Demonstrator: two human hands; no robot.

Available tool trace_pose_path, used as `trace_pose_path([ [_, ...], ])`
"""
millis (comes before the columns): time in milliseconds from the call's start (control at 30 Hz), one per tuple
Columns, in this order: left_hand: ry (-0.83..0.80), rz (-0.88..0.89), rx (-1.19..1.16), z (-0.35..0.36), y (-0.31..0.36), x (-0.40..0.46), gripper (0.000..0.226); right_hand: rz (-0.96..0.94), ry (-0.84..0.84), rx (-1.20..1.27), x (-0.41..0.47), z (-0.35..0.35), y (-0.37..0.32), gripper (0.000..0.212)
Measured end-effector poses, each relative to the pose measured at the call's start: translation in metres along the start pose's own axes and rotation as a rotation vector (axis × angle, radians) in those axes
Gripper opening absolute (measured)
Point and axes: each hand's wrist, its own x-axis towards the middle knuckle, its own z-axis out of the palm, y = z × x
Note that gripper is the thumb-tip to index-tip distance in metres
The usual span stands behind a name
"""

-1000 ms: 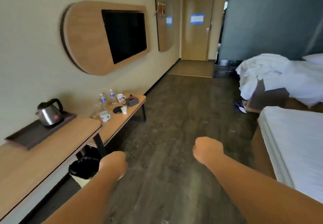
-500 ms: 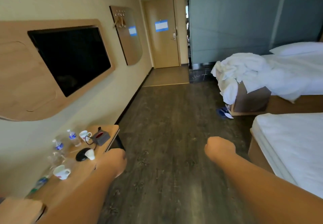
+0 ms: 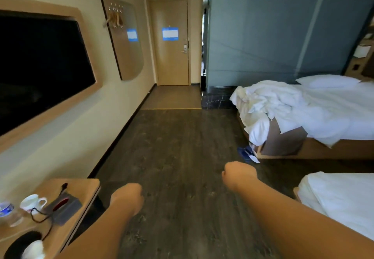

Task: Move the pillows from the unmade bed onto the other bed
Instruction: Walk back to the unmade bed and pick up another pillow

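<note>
Fingers of both hands, left hand [image 3: 127, 197] and right hand [image 3: 238, 174], curled, empty; one pillow [image 3: 326, 81] visible.

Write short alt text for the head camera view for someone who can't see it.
Two empty fists, left hand and right hand, reach over dark floor toward an unmade bed holding a white pillow. A made bed sits nearer right; a desk stands at left.

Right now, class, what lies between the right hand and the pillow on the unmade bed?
Head view: dark bare floor, then crumpled bedding between right hand and pillow.
</note>
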Motion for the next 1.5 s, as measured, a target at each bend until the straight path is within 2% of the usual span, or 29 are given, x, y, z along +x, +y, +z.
trace_pose_path([
  [333,0.086,0.165,0.063,-0.104,0.082,0.259,0.019,0.135,-0.129,-0.060,0.208,-0.054,0.034,0.035],
  [533,0.136,0.170,0.109,-0.159,0.144,0.408,0.014,0.178,0.011,0.064,0.369,-0.092,0.073,0.024],
  [800,0.193,0.187,0.107,-0.244,0.214,0.589,0.020,0.246,0.046,0.189,0.566,-0.168,0.137,0.026],
  [967,0.169,0.166,0.062,-0.262,0.241,0.701,0.014,0.221,0.000,0.092,0.676,-0.200,0.156,0.029],
  [1133,0.075,0.222,0.053,-0.264,0.289,0.838,0.011,0.226,0.020,0.014,0.797,-0.228,0.175,0.025],
  [1267,0.073,0.288,0.042,-0.285,0.333,0.958,0.010,0.293,0.032,-0.048,0.895,-0.267,0.195,0.013],
  [1400,0.140,0.352,0.034,-0.332,0.372,1.065,0.026,0.388,0.070,0.025,0.991,-0.308,0.218,0.031],
  [1500,0.174,0.358,0.030,-0.362,0.399,1.133,0.024,0.421,0.055,0.042,1.055,-0.317,0.235,0.034],
])
